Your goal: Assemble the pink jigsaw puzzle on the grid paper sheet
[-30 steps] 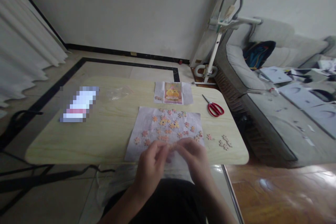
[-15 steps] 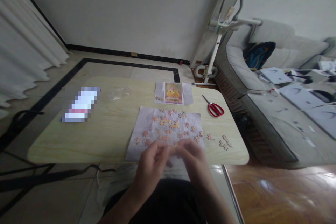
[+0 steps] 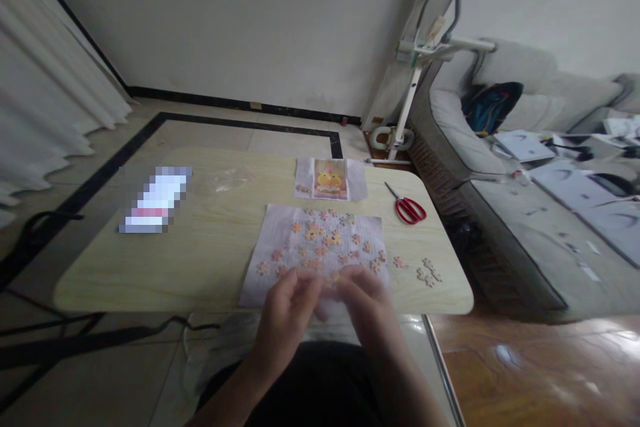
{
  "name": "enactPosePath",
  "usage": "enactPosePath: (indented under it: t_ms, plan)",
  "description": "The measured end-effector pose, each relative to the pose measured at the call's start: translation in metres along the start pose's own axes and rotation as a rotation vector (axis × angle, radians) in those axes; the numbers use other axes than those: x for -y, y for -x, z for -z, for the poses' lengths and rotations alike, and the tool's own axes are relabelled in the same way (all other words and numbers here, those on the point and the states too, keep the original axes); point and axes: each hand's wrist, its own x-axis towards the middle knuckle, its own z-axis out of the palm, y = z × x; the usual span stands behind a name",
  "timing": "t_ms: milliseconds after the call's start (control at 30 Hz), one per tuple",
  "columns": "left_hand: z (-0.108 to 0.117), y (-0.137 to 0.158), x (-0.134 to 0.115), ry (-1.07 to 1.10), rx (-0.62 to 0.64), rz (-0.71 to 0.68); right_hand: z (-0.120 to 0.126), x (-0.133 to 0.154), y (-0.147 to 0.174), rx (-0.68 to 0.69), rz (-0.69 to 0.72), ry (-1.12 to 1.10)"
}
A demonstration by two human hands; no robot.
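Observation:
My left hand (image 3: pixel 295 297) and my right hand (image 3: pixel 364 297) meet over the near edge of a white paper sheet (image 3: pixel 255 280), fingertips almost together. A small puzzle piece (image 3: pixel 335 277) shows at my right fingertips, pinched there. My left fingers are bent and closed beside it; whether they also grip a piece is blurred. On the sheet lie several loose jigsaw pieces (image 3: pixel 314 232), pink, orange and yellow. Beyond them is a picture sheet (image 3: pixel 330 179) with yellow cartoon figures.
Red-handled scissors (image 3: pixel 410 211) lie on the table (image 3: pixel 200 260) at right, near more puzzle pieces (image 3: pixel 429 272). A crumpled clear plastic bag (image 3: pixel 227 179) and a blurred-out phone-like object (image 3: pixel 157 200) are at left. A grey sofa (image 3: pixel 500 240) stands beyond the table's right side.
Both hands stay nearly in place; the fingertips have shifted slightly, and the small piece at the right fingertips shows a little more. Pieces on the sheet look unmoved.

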Motion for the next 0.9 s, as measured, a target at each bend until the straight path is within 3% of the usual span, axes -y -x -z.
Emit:
enactPosePath:
  t_ms: [100, 367, 900]
  plan:
    - [-0.001, 0.001, -0.006, -0.042, -0.008, -0.002, 0.0, 0.0, 0.0, -0.069, 0.056, 0.128]
    - [-0.002, 0.001, -0.002, 0.003, -0.003, -0.013, -0.009, 0.007, 0.007, -0.066, 0.127, 0.247]
    - [-0.001, 0.004, -0.007, 0.01, 0.054, 0.034, -0.01, 0.007, 0.011, -0.101, 0.153, 0.257]
